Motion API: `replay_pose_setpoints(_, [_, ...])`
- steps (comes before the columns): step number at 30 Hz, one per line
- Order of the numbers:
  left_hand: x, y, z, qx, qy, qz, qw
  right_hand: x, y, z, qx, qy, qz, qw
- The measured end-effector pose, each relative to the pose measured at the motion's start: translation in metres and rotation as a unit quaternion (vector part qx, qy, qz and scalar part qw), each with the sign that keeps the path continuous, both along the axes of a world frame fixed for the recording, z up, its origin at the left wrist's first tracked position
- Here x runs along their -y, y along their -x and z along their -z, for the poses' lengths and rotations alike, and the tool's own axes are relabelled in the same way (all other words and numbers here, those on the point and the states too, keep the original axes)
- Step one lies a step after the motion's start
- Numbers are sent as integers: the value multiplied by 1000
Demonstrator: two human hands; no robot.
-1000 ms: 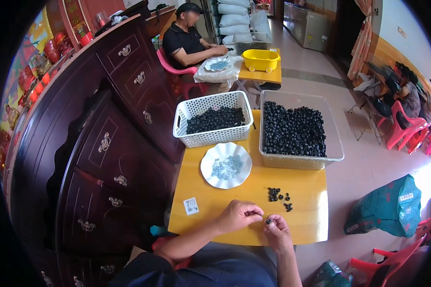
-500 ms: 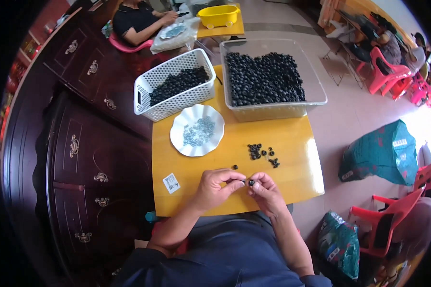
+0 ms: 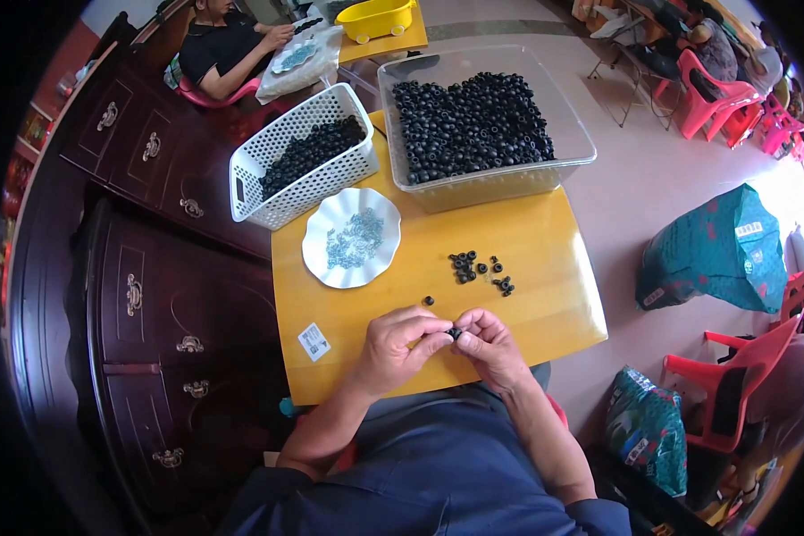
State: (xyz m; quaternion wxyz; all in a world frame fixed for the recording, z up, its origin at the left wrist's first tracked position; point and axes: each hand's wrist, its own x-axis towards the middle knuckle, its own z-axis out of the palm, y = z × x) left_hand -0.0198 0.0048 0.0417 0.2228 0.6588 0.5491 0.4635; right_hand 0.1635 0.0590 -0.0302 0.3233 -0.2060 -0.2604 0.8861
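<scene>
My left hand and my right hand meet above the near edge of the yellow table, thumbs and forefingers pinched. Between their fingertips is a small black round part; the fingers cover much of it, and I cannot tell if it is one piece or two joined. Just beyond my left fingers lies a single black ring-shaped part. Farther off to the right is a loose cluster of several such black parts. A white wavy-rimmed plate holds small clear pieces.
At the table's far side stand a white perforated basket and a large clear bin, both holding black parts. A printed card lies at left. Dark drawers flank the table; teal sacks and red chairs stand right.
My hands have come together, so the black part in my right fingers now touches my left fingertips. The whole view has shifted slightly, moving the table's contents up and left.
</scene>
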Motion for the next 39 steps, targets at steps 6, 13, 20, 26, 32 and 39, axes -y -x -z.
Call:
replay_pose_setpoints(6, [-2, 1, 2, -27, -29, 9, 999, 0, 2, 2, -2, -5, 15, 1000])
replay_pose_setpoints(13, [-4, 0, 2, -48, -36, 12, 998, -1, 0, 6, -9, -12, 9, 1000])
replay_pose_setpoints(20, [-5, 1, 2, -51, -41, 33, 997, 0, -2, 7, -16, 2, 11, 1000])
replay_pose_setpoints(26, [-5, 4, 4, 21, 38, 41, 998, -2, -1, 15, -5, 9, 8, 1000])
replay_pose_setpoints(32, [3, 8, -5, 119, 137, 77, 980, -10, -11, 9, 10, -36, -63, 997])
replay_pose_setpoints(39, [12, 7, -5, 103, 160, 172, 967, -11, -18, 13, -6, -59, -100, 993])
